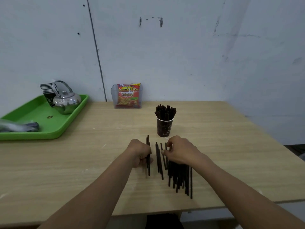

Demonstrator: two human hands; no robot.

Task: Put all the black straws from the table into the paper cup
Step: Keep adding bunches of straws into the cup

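A dark paper cup (pixel 164 127) stands upright on the wooden table (pixel 82 162), with several black straws (pixel 165 111) sticking out of it. Just in front of the cup, several more black straws (pixel 179 176) lie side by side on the table. My left hand (pixel 140 153) grips a few straws (pixel 148 167) at the left of the pile. My right hand (pixel 179 151) rests on the pile, its fingertips pinching the far ends of some straws. The straws under my right hand are partly hidden.
A green tray (pixel 54 129) at the left holds a metal kettle (pixel 66 102), a stack of paper cups (pixel 47 91) and a crumpled wrapper (pixel 19 127). A clear holder with a snack packet (pixel 128 96) stands against the wall. The table's front edge lies near my arms.
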